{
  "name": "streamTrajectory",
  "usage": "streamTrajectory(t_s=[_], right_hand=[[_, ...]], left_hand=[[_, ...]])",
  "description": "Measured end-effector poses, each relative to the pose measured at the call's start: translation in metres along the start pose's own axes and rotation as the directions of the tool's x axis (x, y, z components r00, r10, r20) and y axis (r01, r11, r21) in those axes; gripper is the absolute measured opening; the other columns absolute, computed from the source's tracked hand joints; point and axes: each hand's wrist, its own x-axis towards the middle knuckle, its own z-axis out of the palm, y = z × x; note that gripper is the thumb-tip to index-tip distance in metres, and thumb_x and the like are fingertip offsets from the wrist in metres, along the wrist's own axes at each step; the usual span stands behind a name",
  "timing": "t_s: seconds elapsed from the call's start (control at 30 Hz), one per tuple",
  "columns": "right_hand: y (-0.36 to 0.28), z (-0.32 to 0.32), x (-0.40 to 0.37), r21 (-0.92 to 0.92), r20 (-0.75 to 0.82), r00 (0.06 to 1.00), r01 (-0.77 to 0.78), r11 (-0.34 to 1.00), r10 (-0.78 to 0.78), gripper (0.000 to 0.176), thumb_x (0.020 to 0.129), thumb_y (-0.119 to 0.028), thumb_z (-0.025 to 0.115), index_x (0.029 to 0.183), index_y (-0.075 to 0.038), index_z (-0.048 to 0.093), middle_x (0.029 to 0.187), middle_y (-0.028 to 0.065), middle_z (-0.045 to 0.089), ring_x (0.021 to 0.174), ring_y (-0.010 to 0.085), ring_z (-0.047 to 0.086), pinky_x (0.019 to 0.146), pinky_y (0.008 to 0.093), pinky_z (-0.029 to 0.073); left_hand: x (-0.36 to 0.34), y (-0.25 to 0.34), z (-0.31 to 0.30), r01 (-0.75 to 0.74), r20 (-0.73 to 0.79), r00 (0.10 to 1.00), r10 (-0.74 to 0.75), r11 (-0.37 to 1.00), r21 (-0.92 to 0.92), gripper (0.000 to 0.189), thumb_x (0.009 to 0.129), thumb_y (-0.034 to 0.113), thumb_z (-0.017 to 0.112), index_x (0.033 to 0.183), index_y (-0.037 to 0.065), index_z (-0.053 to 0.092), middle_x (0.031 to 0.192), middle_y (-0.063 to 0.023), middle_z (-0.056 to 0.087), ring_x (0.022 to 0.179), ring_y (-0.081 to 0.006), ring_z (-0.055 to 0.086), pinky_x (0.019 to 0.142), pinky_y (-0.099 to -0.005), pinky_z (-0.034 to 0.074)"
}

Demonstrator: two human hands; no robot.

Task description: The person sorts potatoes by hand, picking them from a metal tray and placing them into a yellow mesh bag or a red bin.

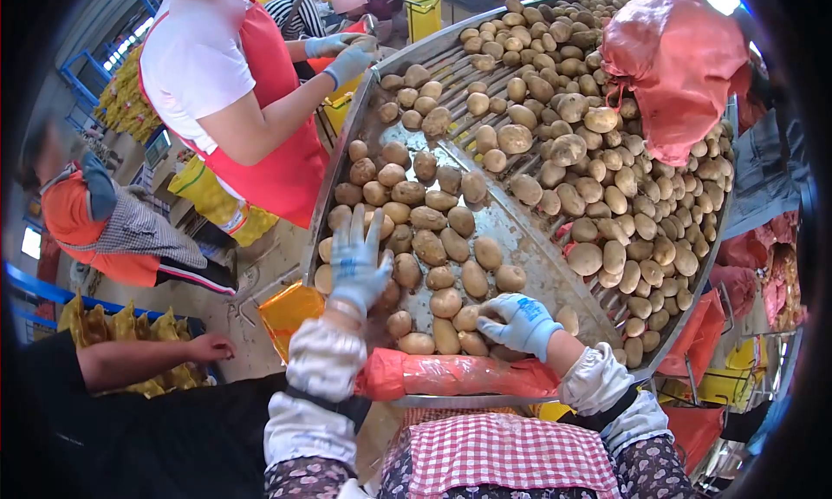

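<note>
My left hand (357, 260), in a light-blue and white glove, lies over the left side of a group of potatoes (429, 247), its fingers spread and stretched forward. My right hand (523, 323), gloved alike, rests at the group's lower right edge. Its fingers are partly bent, and no potato shows in its grasp. The potatoes lie loose on a smooth metal tray (542, 260) of a sorting table. Between my wrists, a red plastic-wrapped padding (472, 375) runs along the table's near edge.
Beyond a metal divider, a large heap of potatoes (607, 187) covers slatted bars. A co-worker in a red apron (282, 143) stands at the left edge with gloved hands. Red plastic (676, 65) hangs over the far right. Another person's bare hand (212, 347) is at left.
</note>
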Motion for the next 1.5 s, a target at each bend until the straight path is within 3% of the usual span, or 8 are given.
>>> streamTrajectory(t_s=[0.17,0.27,0.4,0.53,1.07,1.27,1.4,1.5], right_hand=[[0.007,0.009,0.011,0.915,-0.133,0.97,0.041,0.402,0.205,0.048,0.094,-0.035,0.058,0.134,-0.01,0.049,0.116,0.0049,0.06,0.1,0.0198,0.06,0.087,0.0298,0.048],[-0.026,0.0,0.026,0.981,-0.076,0.977,0.108,-0.158,0.198,0.051,0.094,-0.038,0.056,0.134,-0.008,0.046,0.115,0.0107,0.06,0.098,0.0215,0.062,0.083,0.0318,0.052],[-0.002,0.011,0.043,0.923,0.047,0.996,-0.071,-0.377,-0.074,0.051,0.095,-0.043,0.05,0.131,-0.007,0.046,0.113,0.0163,0.06,0.095,0.0265,0.064,0.076,0.0372,0.056],[0.001,0.011,0.032,0.736,-0.088,0.974,-0.078,-0.673,-0.209,0.053,0.098,-0.044,0.038,0.13,-0.001,0.043,0.12,0.0213,0.056,0.102,0.0364,0.061,0.085,0.0452,0.055],[0.029,0.02,-0.008,0.772,-0.215,0.96,0.28,-0.57,0.18,0.042,0.099,-0.024,0.038,0.135,0.0,0.04,0.133,0.0211,0.049,0.119,0.0349,0.052,0.103,0.0505,0.042],[0.008,0.06,0.017,0.485,-0.494,0.869,0.311,0.817,-0.037,0.061,0.095,-0.021,0.051,0.148,-0.008,0.024,0.141,0.017,0.042,0.122,0.0291,0.05,0.104,0.0355,0.039],[-0.005,0.02,0.002,-0.011,-0.555,0.805,0.247,0.969,-0.212,0.032,0.088,-0.023,0.06,0.115,-0.007,0.06,0.109,0.0147,0.063,0.1,0.0361,0.059,0.087,0.0426,0.048],[-0.002,0.033,-0.013,-0.186,-0.258,0.947,0.147,0.971,-0.193,0.02,0.085,-0.027,0.061,0.094,-0.009,0.064,0.086,0.0102,0.063,0.085,0.0334,0.06,0.076,0.045,0.048]], left_hand=[[0.04,-0.011,0.006,0.292,0.277,0.94,-0.197,0.887,-0.359,0.063,0.078,0.035,0.073,0.13,0.007,0.051,0.131,-0.0147,0.053,0.122,-0.0295,0.05,0.106,-0.0398,0.036],[0.016,0.054,-0.011,0.22,0.215,0.975,0.059,-0.084,-0.972,0.044,0.097,0.031,0.051,0.131,0.001,0.049,0.129,-0.0147,0.053,0.122,-0.023,0.048,0.106,-0.0356,0.034],[0.004,0.06,0.024,-0.064,-0.077,0.997,0.021,0.793,-0.605,0.051,0.094,0.03,0.052,0.137,0.004,0.044,0.143,-0.0185,0.039,0.135,-0.0369,0.03,0.113,-0.0466,0.021],[-0.047,0.025,0.009,-0.176,0.298,0.927,0.227,0.966,-0.188,0.065,0.084,0.036,0.06,0.14,0.01,0.042,0.147,-0.0215,0.032,0.137,-0.0383,0.027,0.112,-0.052,0.02],[-0.065,0.092,0.009,-0.323,0.31,0.843,0.439,0.875,-0.36,0.074,0.083,0.038,0.063,0.143,0.006,0.036,0.147,-0.0216,0.033,0.138,-0.0407,0.025,0.114,-0.0502,0.016],[-0.127,0.019,-0.024,0.645,0.562,0.763,-0.319,0.414,-0.642,0.034,0.091,0.005,0.051,0.125,0.0,0.054,0.11,-0.0161,0.063,0.099,-0.0207,0.062,0.088,-0.0299,0.049],[-0.173,0.007,-0.018,0.486,0.249,0.84,-0.482,0.465,-0.74,0.028,0.093,0.004,0.051,0.12,-0.002,0.058,0.1,-0.0109,0.064,0.088,-0.0111,0.061,0.08,-0.0239,0.05],[-0.162,0.01,-0.042,0.448,0.362,0.646,-0.672,-0.05,-0.893,0.03,0.09,0.002,0.055,0.12,-0.004,0.057,0.107,-0.0129,0.064,0.095,-0.0209,0.063,0.085,-0.0285,0.05]])
